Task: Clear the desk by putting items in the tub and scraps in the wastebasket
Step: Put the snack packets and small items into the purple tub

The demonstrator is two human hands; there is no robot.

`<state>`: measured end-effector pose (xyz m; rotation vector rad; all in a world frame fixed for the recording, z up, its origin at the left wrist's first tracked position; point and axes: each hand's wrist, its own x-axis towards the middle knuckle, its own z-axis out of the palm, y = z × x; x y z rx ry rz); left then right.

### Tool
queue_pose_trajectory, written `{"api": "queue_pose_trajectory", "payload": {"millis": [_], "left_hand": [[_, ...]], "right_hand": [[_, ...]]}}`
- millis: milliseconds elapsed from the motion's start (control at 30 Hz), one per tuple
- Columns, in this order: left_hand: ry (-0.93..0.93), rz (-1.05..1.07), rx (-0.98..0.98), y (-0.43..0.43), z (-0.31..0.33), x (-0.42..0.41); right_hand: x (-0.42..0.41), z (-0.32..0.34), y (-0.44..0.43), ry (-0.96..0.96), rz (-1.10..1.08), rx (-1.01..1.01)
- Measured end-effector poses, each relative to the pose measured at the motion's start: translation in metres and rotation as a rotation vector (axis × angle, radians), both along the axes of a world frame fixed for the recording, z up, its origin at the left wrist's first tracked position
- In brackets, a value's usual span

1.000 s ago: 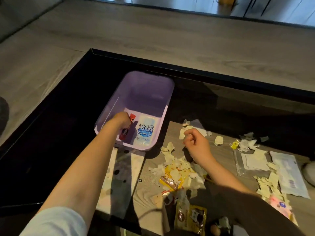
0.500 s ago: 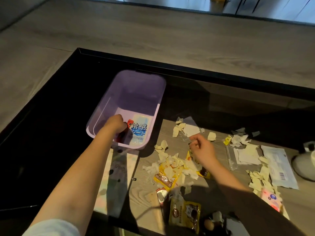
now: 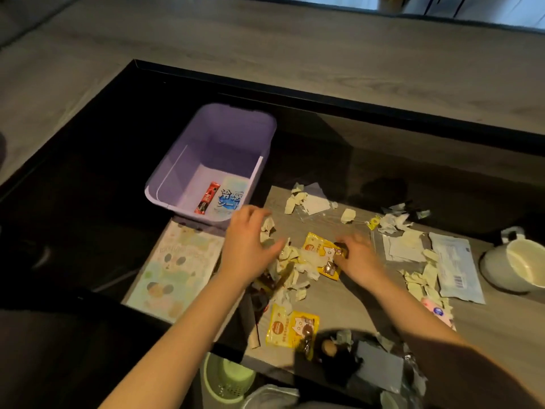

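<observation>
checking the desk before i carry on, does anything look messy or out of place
Yes. Torn paper scraps lie strewn across the desk, heaped between the left hand and right hand and partly covering a yellow packet. More of them trail towards the mug on the right.

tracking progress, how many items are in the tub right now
2: a red stick and a blue-white pack, lying side by side on the floor of the tub by its near wall. That wall may hide more.
</observation>
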<state>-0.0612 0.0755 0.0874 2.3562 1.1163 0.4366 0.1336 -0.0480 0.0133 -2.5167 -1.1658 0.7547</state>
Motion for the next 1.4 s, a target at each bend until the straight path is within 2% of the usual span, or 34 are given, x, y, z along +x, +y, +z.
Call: {"api": "queue_pose_trajectory", "payload": {"millis": [167, 367, 433, 533, 667, 733, 833, 900, 967, 1033, 1233, 1333, 1400], "left_hand": [[0.231, -0.005, -0.187, -0.036, -0.051, -0.017], [0.282, 0.092, -0.303, -0.058, -0.076, -0.044], [0.302, 0.073, -0.283, -0.068, -0.079, -0.048], [0.315, 0.061, -0.258, -0.076, -0.082, -0.049], [0.206, 0.074, -0.267, -0.074, -0.071, -0.039], [0.103, 0.097, -0.313, -0.07, -0.057, -0.026], [-0.099, 0.133, -0.474, -0.066, -0.031, -0.003], [-0.307, 0.148, -0.661, -0.069, -0.017, 0.008], [-0.51, 0.184, -0.83, -0.075, -0.009, 0.011], [-0.571, 0.236, -0.84, -0.076, -0.013, 0.008], [-0.535, 0.235, -0.804, -0.073, -0.022, -0.013], [-0.565, 0.238, -0.81, -0.072, -0.021, -0.018], [-0.573, 0.246, -0.8, -0.073, -0.021, -0.018]], "right_hand": [[-0.005, -0.006, 0.0, -0.069, 0.044, -0.174], [-0.001, -0.009, 0.014, -0.067, 0.001, -0.307], [0.0, -0.009, 0.017, 0.008, -0.046, -0.284], [0.005, -0.008, 0.015, 0.139, -0.158, -0.141], [0.005, 0.007, 0.007, 0.128, -0.325, 0.134], [-0.003, 0.024, 0.002, 0.186, -0.39, 0.316], [-0.025, 0.051, -0.011, 0.529, -0.357, 0.446], [-0.044, 0.059, -0.021, 0.791, -0.266, 0.424], [-0.059, 0.06, -0.028, 0.908, -0.201, 0.393], [-0.07, 0.055, -0.031, 0.889, -0.153, 0.372], [-0.09, 0.044, -0.029, 0.7, 0.014, 0.328], [-0.086, 0.044, -0.031, 0.583, 0.079, 0.226], [-0.079, 0.044, -0.038, 0.571, 0.097, 0.173]]}}
